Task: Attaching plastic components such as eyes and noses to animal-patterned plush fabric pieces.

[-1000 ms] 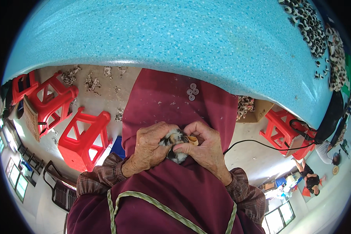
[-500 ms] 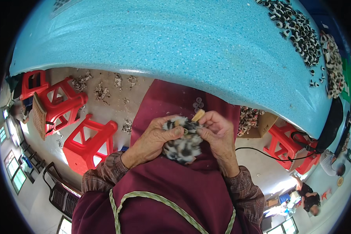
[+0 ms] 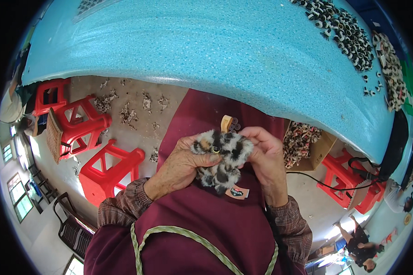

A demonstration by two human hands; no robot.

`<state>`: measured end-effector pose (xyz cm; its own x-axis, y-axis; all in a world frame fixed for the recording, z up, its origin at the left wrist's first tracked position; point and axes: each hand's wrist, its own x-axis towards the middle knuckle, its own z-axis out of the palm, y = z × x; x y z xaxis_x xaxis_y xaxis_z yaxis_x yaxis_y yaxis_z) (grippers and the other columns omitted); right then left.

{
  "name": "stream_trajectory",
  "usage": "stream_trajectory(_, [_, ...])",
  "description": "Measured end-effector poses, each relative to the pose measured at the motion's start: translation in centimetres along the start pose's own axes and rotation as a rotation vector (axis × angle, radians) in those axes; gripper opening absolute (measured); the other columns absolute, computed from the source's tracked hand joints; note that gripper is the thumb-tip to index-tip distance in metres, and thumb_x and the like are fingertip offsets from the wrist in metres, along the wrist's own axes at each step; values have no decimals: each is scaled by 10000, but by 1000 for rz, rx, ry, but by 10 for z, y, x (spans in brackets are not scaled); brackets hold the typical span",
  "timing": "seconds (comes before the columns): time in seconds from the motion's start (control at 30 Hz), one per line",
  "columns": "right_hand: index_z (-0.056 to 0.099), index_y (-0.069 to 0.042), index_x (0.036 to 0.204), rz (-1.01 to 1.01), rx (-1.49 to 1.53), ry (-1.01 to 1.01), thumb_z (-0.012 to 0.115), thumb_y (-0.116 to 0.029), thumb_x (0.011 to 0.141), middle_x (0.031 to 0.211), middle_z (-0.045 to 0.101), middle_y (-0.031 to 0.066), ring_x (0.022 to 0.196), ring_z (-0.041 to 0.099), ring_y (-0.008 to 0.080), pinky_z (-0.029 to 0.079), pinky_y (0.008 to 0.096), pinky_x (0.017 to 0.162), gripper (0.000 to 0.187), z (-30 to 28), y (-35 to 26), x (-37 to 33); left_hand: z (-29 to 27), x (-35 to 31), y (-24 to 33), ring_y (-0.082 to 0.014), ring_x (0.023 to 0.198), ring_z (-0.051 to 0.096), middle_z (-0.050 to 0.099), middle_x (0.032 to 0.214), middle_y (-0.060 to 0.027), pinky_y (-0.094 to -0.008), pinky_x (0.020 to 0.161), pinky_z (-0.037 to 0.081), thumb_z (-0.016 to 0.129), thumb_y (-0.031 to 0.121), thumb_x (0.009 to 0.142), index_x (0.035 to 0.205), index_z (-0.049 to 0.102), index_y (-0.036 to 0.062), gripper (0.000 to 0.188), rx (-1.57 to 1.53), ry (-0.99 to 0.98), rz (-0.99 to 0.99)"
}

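Observation:
Over my lap is a small furry plush piece (image 3: 221, 173) in mottled black, white and tan, with a tan strap loop (image 3: 226, 123) standing up at its top. A small yellow-rimmed round part, like a toy eye, shows in the fur beside my left thumb. My left hand (image 3: 181, 160) is closed on the plush's left side, thumb pressed on the front. My right hand (image 3: 265, 153) pinches the fur at its right edge; the fingertips are partly hidden. Several small clear discs (image 3: 234, 124) lie on the maroon apron (image 3: 202, 229), just behind the loop.
The blue speckled table (image 3: 206, 55) curves across in front. Piles of black-and-white pieces (image 3: 344, 36) and pale pieces (image 3: 390, 68) lie at its right. A cardboard box (image 3: 323, 149) of patterned bits stands below. Red stools (image 3: 110, 172) and scraps (image 3: 128, 114) are on the floor; other people sit farther off.
The plush has turned so its furry front spreads wider and the strap loop stands upright. My right hand has moved from beside the loop to the right edge. An orange label patch now shows below.

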<state>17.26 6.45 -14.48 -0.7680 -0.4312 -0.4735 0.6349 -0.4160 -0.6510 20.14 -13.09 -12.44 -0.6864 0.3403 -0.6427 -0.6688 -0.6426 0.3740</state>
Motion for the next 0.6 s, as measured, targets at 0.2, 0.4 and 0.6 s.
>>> stream_trajectory(0.2, [568,31,1000,-121,-283,0,582,113,791,898,601,37,824,580,69,479,180,723,225,16,-1,-3,-10,-3,-5,-141,861,652,677,977,-66,-285,794,542,674,-53,781,1105,613,8,335,73,-38,16])
stream_trajectory(0.4, [538,26,967,-296,-451,106,520,142,775,867,560,28,810,555,58,469,184,718,225,23,6,-2,-8,-6,-8,-147,901,646,669,1011,-64,-297,838,525,685,-73,755,1116,611,8,377,-44,-176,-147])
stream_trajectory(0.6, [528,13,959,-308,-470,149,492,153,771,874,540,31,809,548,59,461,185,714,238,31,10,2,-13,-9,-17,-136,942,629,663,1017,-46,-307,877,501,674,-27,796,1112,612,24,326,-152,-134,-149])
